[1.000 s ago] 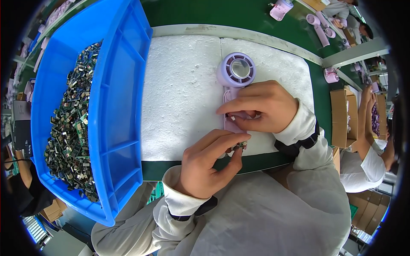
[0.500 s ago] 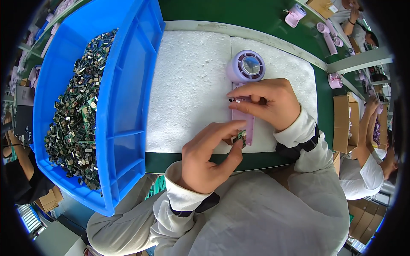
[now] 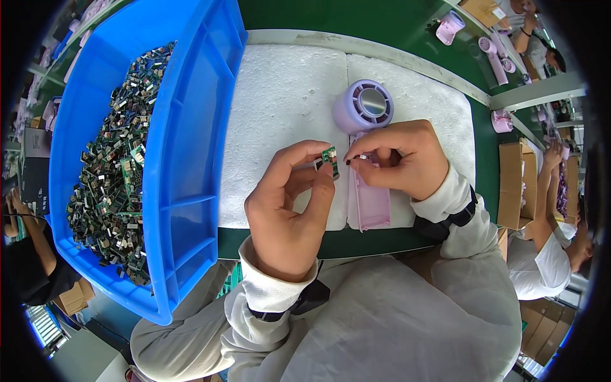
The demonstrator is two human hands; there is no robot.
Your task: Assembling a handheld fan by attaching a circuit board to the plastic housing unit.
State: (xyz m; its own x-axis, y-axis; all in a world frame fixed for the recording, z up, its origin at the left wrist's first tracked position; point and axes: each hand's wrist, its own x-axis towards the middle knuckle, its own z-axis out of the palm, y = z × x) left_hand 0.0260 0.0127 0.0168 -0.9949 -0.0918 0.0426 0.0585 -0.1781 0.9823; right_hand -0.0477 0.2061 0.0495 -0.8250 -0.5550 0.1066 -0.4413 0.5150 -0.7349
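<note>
Between thumb and forefinger, my left hand point(image 3: 289, 204) pinches a small green circuit board point(image 3: 329, 160), raised above the white foam pad point(image 3: 273, 108). My right hand point(image 3: 407, 159) is closed in a pinch on a small white connector point(image 3: 363, 156) with a dark end. Under the right hand lies a purple handheld fan point(image 3: 356, 114), its round head toward the far side. The fan's handle point(image 3: 373, 207) is an opened, tray-like shell pointing toward me. My right fingers hide the part where handle and head meet.
A blue bin point(image 3: 191, 159) on the left holds a heap of circuit boards point(image 3: 114, 178). More purple fans point(image 3: 449, 27) stand on the green bench at the far right. An open cardboard box point(image 3: 511, 184) is at the right, with people working beyond.
My left hand has moved left and away from me with the circuit board, off the handle. The handle's near end has swung slightly and shows more. My right hand stays nearly in place.
</note>
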